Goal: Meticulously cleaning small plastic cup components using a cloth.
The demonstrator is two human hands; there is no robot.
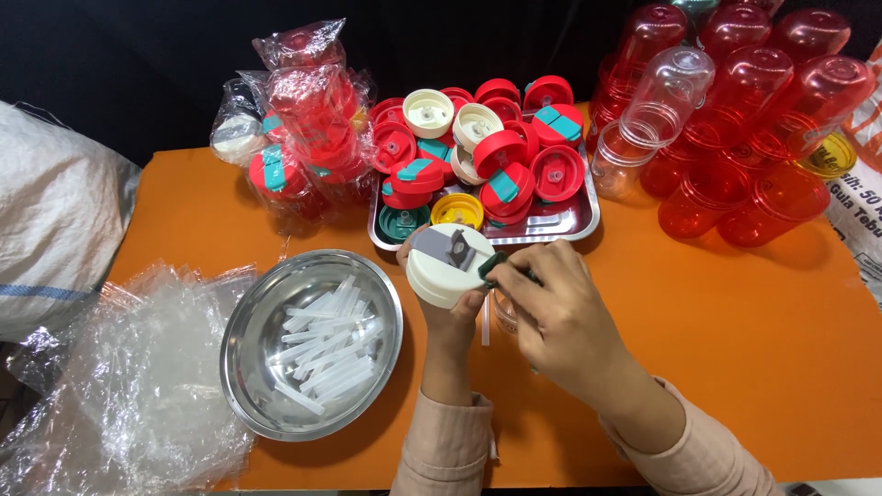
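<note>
- Leftmost, well away from both hands, crumpled plastic wrap [119,386] lies loose on the orange table [735,349], already stripped off.
- Just left of the left hand, a steel bowl [253,367] holds a good many clear straws [326,354], so plenty appear unused.
- Beyond the hands, a steel tray [579,220] is piled with red lids [505,152], some with teal tabs; whether these are finished I cannot tell.
- Left hand [450,312] is clamped from below around a cream lid [446,266], raised in front of the tray.
- Right hand [560,317] pinches a small dark green piece [493,264] against that lid's rim; fitting looks underway, not complete.
- Far right, stacked red cups [753,119] stand without lids.
</note>
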